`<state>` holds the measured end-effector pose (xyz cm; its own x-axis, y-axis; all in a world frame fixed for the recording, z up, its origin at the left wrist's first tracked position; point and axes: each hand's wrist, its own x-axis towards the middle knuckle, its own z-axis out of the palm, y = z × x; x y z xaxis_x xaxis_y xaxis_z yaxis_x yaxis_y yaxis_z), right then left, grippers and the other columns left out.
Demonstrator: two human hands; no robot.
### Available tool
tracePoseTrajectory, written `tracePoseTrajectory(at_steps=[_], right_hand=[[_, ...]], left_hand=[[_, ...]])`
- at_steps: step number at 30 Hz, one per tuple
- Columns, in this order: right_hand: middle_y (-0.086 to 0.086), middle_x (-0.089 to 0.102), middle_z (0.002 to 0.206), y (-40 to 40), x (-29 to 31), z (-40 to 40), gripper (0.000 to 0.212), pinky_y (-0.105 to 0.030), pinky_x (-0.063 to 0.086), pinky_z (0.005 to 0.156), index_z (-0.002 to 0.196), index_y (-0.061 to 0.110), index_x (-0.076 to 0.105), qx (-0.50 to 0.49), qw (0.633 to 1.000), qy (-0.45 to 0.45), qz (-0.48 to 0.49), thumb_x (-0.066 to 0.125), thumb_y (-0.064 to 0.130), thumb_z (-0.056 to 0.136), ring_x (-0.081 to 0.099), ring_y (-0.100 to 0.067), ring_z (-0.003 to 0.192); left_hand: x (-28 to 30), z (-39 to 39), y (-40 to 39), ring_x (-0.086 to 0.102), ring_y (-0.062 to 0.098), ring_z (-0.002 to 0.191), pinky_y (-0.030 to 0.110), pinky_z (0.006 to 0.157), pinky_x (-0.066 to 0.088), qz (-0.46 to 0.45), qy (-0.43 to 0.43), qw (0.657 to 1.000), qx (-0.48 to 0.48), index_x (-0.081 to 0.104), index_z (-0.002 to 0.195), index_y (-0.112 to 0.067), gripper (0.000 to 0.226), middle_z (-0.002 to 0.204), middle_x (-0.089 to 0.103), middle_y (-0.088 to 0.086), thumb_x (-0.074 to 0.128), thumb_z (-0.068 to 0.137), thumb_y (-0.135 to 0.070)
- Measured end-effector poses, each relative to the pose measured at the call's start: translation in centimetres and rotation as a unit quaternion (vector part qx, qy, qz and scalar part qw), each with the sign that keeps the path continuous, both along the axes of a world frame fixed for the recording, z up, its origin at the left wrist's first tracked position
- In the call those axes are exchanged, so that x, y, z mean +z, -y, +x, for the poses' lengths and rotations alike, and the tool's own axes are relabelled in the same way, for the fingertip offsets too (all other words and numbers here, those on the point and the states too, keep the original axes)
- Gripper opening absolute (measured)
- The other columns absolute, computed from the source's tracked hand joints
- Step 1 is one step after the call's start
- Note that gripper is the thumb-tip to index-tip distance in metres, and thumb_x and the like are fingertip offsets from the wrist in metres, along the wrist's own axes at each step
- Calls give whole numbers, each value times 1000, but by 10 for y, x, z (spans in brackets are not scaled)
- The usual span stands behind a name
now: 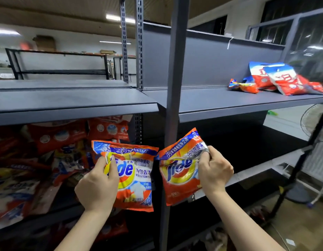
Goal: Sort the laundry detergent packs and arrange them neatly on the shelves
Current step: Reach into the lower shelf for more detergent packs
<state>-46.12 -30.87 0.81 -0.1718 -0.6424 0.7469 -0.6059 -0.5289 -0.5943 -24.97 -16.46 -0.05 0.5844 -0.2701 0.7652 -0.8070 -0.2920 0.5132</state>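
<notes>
My left hand grips an orange Tide detergent pack by its upper left part, in front of the lower left shelf. My right hand pinches a second orange Tide pack at its upper right corner, holding it tilted just right of the grey upright post. The two packs nearly touch at their top corners. A jumbled heap of red, orange and blue packs fills the lower left shelf. Several red-and-blue packs lie on the upper right shelf at its far right end.
The upper left shelf is bare grey metal. The lower right shelf is dark. A standing fan is at the right beyond the rack. More packs lie low on the bottom shelf. Other black racks stand at the back left.
</notes>
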Motion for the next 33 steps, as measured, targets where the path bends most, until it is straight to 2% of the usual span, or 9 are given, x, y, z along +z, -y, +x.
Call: tracePoseTrajectory(at_steps=[5,7,10,15,18,23,27,29,33], right_hand=[[-1,62,58,12,17,-65,31,-27,43,52,62,7,49,-18,999,29,-9,38,25,84,57,-19,50],[0,60,56,17,24,-92,31,-27,39,51,61,7,50,-28,999,37,-21,38,24,83,53,-17,49],[9,46,50,26,36,-133,27,-24,26,48,59,10,47,-59,996,61,-30,38,23,80,40,-5,44],[7,40,51,45,57,-196,21,-30,20,53,59,12,43,-111,987,112,-34,39,19,78,38,-22,52],[4,39,51,55,67,-226,20,-33,15,56,59,11,43,-132,982,127,-37,39,18,77,36,-25,54],[-6,46,52,81,85,-268,22,-31,23,55,56,13,39,-164,974,147,-60,38,19,77,38,-28,56],[-16,63,66,108,94,-300,28,-34,32,55,65,8,57,-207,964,151,-69,38,23,78,48,-34,62],[-14,62,64,125,99,-315,27,-34,34,55,63,10,55,-210,961,157,-81,38,24,79,49,-33,62],[-3,48,55,168,113,-342,25,-32,26,54,60,9,47,-229,955,162,-94,38,23,78,42,-30,59]], left_hand=[[7,-62,11,48,28,35,21,46,28,-23,-6,1000,-15,55,67,-9,38,41,48,5,45,90,-37],[13,-88,19,49,30,35,23,48,30,-27,6,999,-16,57,66,-8,34,41,49,8,49,89,-33],[27,-125,36,49,33,36,24,48,30,-42,1,999,-23,58,66,-9,32,41,49,11,52,89,-31],[58,-180,73,50,36,43,26,51,28,-84,-24,994,-70,52,64,-13,31,45,51,10,54,89,-31],[76,-206,99,52,42,51,29,53,30,-99,-42,990,-91,46,63,-17,33,51,55,14,50,90,-37],[100,-242,152,55,43,58,31,57,31,-145,-46,981,-123,53,67,-14,35,59,61,16,48,90,-40],[113,-266,198,57,43,67,34,60,33,-150,-81,974,-151,54,72,-14,35,66,63,16,48,93,-41],[121,-275,224,56,44,73,36,63,35,-157,-106,968,-164,54,74,-15,33,69,63,17,50,94,-40],[146,-288,282,53,44,77,37,63,33,-185,-131,958,-178,44,70,-19,32,74,61,19,48,93,-41]])
